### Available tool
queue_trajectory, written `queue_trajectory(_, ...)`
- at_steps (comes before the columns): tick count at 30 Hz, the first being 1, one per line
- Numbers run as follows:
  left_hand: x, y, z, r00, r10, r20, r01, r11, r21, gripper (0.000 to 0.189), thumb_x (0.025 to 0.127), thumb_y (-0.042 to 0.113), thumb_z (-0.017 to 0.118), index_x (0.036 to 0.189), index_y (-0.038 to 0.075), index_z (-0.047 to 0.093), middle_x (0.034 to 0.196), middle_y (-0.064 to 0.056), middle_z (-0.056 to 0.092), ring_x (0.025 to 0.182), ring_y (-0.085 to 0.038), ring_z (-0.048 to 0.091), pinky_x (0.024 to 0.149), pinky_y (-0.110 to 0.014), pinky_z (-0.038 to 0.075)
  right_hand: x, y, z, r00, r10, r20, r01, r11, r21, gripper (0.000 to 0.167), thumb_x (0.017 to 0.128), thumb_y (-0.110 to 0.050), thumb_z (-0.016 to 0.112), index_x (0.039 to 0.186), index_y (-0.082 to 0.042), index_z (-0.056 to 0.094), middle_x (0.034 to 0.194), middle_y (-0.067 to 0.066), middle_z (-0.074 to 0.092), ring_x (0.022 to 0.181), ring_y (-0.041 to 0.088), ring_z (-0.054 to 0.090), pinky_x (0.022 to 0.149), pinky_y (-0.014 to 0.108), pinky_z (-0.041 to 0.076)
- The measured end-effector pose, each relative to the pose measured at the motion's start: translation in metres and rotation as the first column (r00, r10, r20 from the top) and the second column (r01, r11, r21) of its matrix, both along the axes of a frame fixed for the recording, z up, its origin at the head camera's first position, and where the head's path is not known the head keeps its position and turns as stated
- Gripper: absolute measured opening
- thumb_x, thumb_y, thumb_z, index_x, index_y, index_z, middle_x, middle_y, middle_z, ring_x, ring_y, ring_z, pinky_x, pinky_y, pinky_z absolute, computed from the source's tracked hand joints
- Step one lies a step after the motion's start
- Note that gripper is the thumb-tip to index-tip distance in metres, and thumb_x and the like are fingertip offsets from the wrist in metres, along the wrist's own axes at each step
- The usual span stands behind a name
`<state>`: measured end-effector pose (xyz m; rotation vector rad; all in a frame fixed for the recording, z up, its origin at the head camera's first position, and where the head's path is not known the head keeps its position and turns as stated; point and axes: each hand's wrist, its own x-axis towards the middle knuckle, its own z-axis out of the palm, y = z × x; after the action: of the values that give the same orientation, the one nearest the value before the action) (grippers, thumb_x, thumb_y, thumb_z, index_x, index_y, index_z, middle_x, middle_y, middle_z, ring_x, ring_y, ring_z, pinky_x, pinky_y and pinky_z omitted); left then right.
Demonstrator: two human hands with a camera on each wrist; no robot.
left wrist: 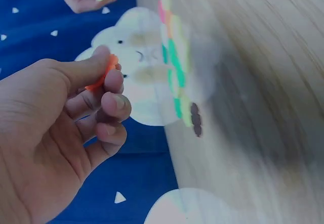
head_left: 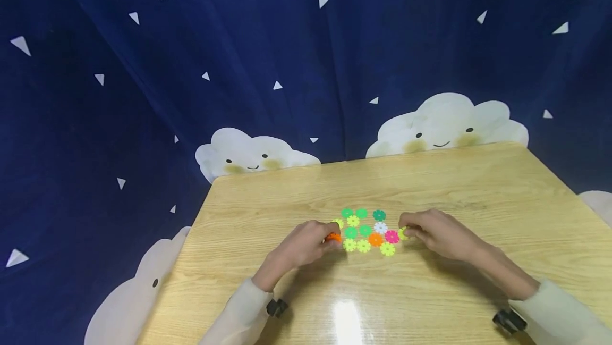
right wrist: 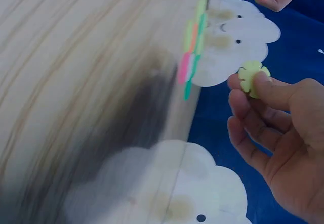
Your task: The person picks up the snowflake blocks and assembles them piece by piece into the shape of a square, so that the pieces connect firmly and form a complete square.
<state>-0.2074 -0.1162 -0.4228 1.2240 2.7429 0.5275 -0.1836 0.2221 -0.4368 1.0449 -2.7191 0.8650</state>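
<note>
Good light on the pale wood-grained table in the head view, and there's the glare, a white patch burning out the surface at bottom centre! Soft shadows spread beneath the bare left hand and the bare right hand, pointing to light from above. Behind, the navy fabric curtain with white triangles sinks into dimness. Over to the wrist views: duller, hazier, the wood grain smeared into streaks, a broad dark shadow blurring across each! The thin bright-coloured flower-shaped discs go soft there, but the scalloped yellow disc comes up crisper, notches readable.
</note>
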Motion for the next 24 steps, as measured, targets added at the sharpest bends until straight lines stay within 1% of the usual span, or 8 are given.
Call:
queue_trajectory(3,0.005,0.001,0.006,1.000,0.001,0.027,-0.002,0.999,0.053,0.008,0.104,0.020,0.066,0.100,0.014,0.069,0.080,0.004,0.068,0.061,0.000,0.050,0.058,-0.017,0.044,0.003,-0.005,0.005,1.000,-0.012,-0.022,0.010,0.997,-0.070,0.024,0.095,0.001,0.071,0.095,-0.023,0.067,0.078,-0.017,0.059,0.065,-0.002,0.047,0.059,0.020,0.046)
queue_trajectory(5,0.009,0.001,0.010,1.000,0.000,0.030,-0.003,0.997,0.083,0.008,0.106,0.017,0.062,0.104,0.014,0.069,0.082,0.003,0.067,0.061,0.000,0.051,0.058,-0.017,0.045,0.006,-0.008,0.008,0.999,-0.018,-0.043,0.013,0.993,-0.121,0.027,0.095,0.004,0.071,0.096,-0.023,0.068,0.078,-0.020,0.056,0.064,-0.002,0.048,0.057,0.020,0.046)
queue_trajectory(7,0.012,0.003,0.015,1.000,-0.002,0.027,-0.002,0.992,0.125,0.009,0.107,0.014,0.060,0.108,0.014,0.069,0.084,0.001,0.069,0.064,-0.001,0.052,0.059,-0.017,0.045,0.007,-0.012,0.010,0.997,-0.027,-0.068,0.015,0.985,-0.172,0.026,0.094,0.005,0.071,0.100,-0.021,0.070,0.077,-0.020,0.055,0.062,-0.001,0.050,0.055,0.020,0.047)
queue_trajectory(10,0.017,0.005,0.023,0.999,-0.008,0.045,-0.001,0.980,0.200,0.013,0.107,0.012,0.059,0.115,0.012,0.068,0.085,0.004,0.069,0.065,-0.001,0.052,0.059,-0.017,0.045,0.010,-0.017,0.015,0.993,-0.049,-0.106,0.023,0.971,-0.239,0.027,0.093,0.006,0.071,0.108,-0.017,0.072,0.078,-0.020,0.057,0.062,0.000,0.052,0.053,0.020,0.047)
queue_trajectory(14,0.025,0.009,0.033,0.992,-0.017,0.125,-0.021,0.955,0.296,0.020,0.107,0.011,0.057,0.126,0.009,0.065,0.084,0.007,0.069,0.057,-0.001,0.048,0.060,-0.017,0.045,0.013,-0.024,0.020,0.985,-0.114,-0.131,0.068,0.946,-0.316,0.034,0.091,0.006,0.074,0.115,-0.017,0.071,0.075,-0.019,0.059,0.060,0.000,0.053,0.052,0.019,0.044)
queue_trajectory(18,0.032,0.015,0.041,0.975,-0.013,0.224,-0.074,0.922,0.379,0.022,0.107,0.012,0.057,0.129,0.010,0.062,0.083,0.006,0.069,0.054,-0.006,0.051,0.058,-0.019,0.046,0.017,-0.033,0.024,0.981,-0.155,-0.116,0.094,0.904,-0.418,0.034,0.089,0.007,0.075,0.111,-0.018,0.071,0.077,-0.015,0.064,0.058,0.005,0.058,0.052,0.018,0.045)
queue_trajectory(21,0.037,0.019,0.046,0.955,-0.003,0.298,-0.132,0.892,0.433,0.020,0.108,0.012,0.056,0.127,0.011,0.062,0.083,0.005,0.070,0.056,-0.012,0.056,0.057,-0.021,0.047,0.020,-0.042,0.028,0.984,-0.141,-0.108,0.073,0.875,-0.479,0.033,0.088,0.009,0.075,0.105,-0.019,0.071,0.079,-0.013,0.066,0.058,0.008,0.060,0.053,0.019,0.050)
queue_trajectory(24,0.041,0.023,0.049,0.930,0.003,0.367,-0.191,0.857,0.478,0.018,0.108,0.012,0.056,0.125,0.011,0.062,0.082,0.004,0.070,0.056,-0.015,0.058,0.056,-0.023,0.045,0.023,-0.050,0.031,0.985,-0.117,-0.125,0.037,0.859,-0.511,0.034,0.087,0.010,0.076,0.102,-0.019,0.071,0.079,-0.011,0.065,0.059,0.008,0.059,0.052,0.020,0.050)
